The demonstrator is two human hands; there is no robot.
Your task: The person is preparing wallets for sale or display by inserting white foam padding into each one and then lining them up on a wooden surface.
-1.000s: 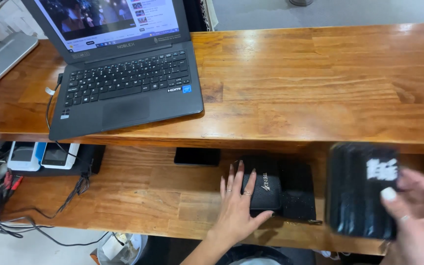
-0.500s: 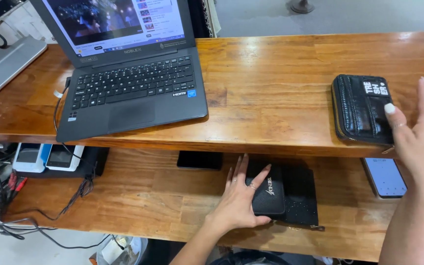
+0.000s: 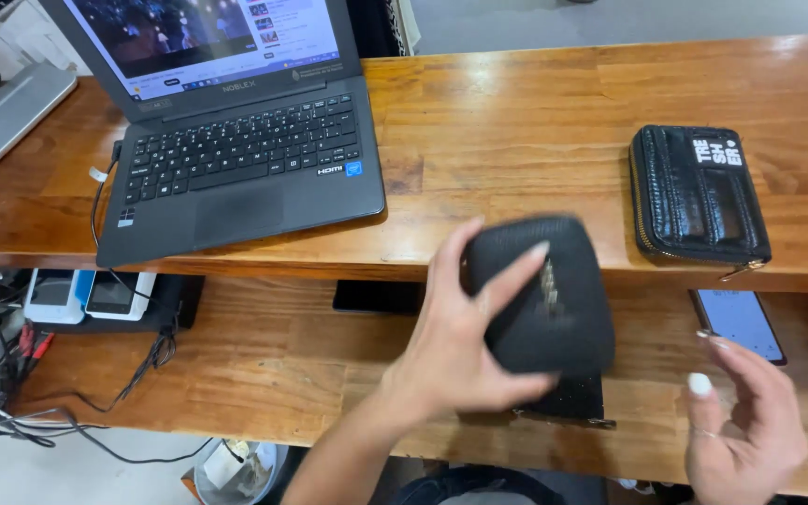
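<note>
My left hand (image 3: 451,346) grips a black textured pouch (image 3: 544,299) and holds it up in front of the edge of the upper wooden counter (image 3: 535,122). Beneath it, on the lower wooden shelf (image 3: 273,365), a flat black case (image 3: 572,402) is mostly hidden. My right hand (image 3: 745,425) hovers empty at the lower right, fingers loosely spread, just below a smartphone (image 3: 739,323) lying on the shelf. A black quilted zip wallet (image 3: 696,194) lies on the upper counter at the right, apart from both hands.
An open dark laptop (image 3: 236,159) sits at the counter's left. On the lower shelf are a dark flat device (image 3: 376,297), small white devices (image 3: 86,295) and tangled cables (image 3: 39,393) at left. A bin (image 3: 236,472) stands below.
My right hand set the quilted wallet on the upper counter and dropped down, empty. My left hand lifted the black pouch off the lower shelf.
</note>
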